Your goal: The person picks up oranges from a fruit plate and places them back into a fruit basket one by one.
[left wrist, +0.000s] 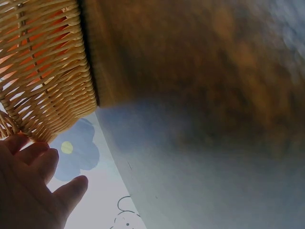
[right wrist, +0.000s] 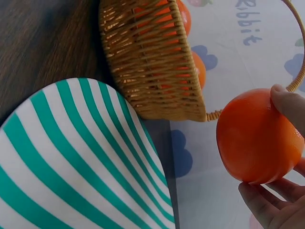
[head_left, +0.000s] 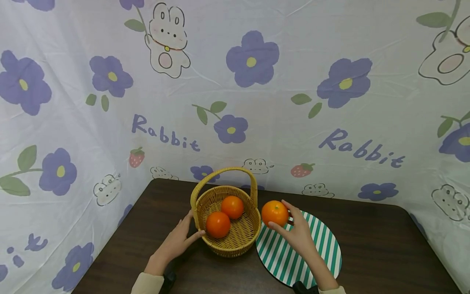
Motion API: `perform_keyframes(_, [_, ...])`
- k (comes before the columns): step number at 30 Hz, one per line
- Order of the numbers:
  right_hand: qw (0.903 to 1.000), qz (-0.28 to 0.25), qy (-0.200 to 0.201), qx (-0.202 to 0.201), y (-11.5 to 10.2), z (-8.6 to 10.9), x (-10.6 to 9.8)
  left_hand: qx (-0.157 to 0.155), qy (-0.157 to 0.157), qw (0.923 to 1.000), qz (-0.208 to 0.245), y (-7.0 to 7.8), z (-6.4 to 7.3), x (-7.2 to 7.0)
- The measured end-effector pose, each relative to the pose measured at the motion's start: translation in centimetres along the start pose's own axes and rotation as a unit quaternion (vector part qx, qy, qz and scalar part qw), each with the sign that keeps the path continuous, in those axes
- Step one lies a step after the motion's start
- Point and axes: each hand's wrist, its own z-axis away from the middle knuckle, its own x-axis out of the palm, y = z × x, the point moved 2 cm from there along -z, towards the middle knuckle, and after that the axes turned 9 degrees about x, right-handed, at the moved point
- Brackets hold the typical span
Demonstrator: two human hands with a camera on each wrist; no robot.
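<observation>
My right hand (head_left: 299, 232) grips an orange (head_left: 275, 213), thumb on one side and fingers on the other. The fruit is held up just right of the wicker basket (head_left: 235, 248), over the far left part of a green-and-white striped round mat (head_left: 293, 253). In the right wrist view the held orange (right wrist: 259, 136) looks smooth and shiny. Two more oranges, a front one (head_left: 218, 224) and a rear one (head_left: 232, 207), lie inside the basket. At the basket's left side my left hand (head_left: 178, 239) rests with spread fingers, its fingertips right at the rim in the left wrist view.
The basket's tall arched handle (head_left: 224, 170) rises over its opening. Everything stands on a dark wooden table (head_left: 378, 245). Behind and to the left hangs a pale cloth (head_left: 279, 102) printed with flowers and rabbits, close to the table's back edge.
</observation>
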Motion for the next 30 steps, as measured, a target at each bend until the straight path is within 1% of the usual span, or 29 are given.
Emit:
perform_keyframes(15, [0.9991,-0.015,-0.018,-0.034,-1.6,0.2,1.6,0.001,0.000,1.0000,0.005,-0.1,0.1,0.1])
perform_keyframes(20, [0.9988,-0.021,-0.030,-0.032,-1.7,0.1,2.3,0.002,0.002,1.0000,0.005,-0.2,0.1,0.1])
perform_keyframes(22, [0.9988,-0.020,-0.033,-0.029,-1.8,0.1,2.6,-0.003,0.002,1.0000,0.008,-0.2,0.1,0.2])
perform_keyframes(26, [0.9984,-0.024,-0.033,-0.039,-2.1,0.3,3.1,-0.016,-0.001,0.9997,0.016,-0.4,0.2,0.3])
perform_keyframes(30, [0.9980,-0.031,-0.038,-0.039,-2.2,0.4,3.6,-0.010,0.004,0.9998,0.014,-0.5,0.2,0.4])
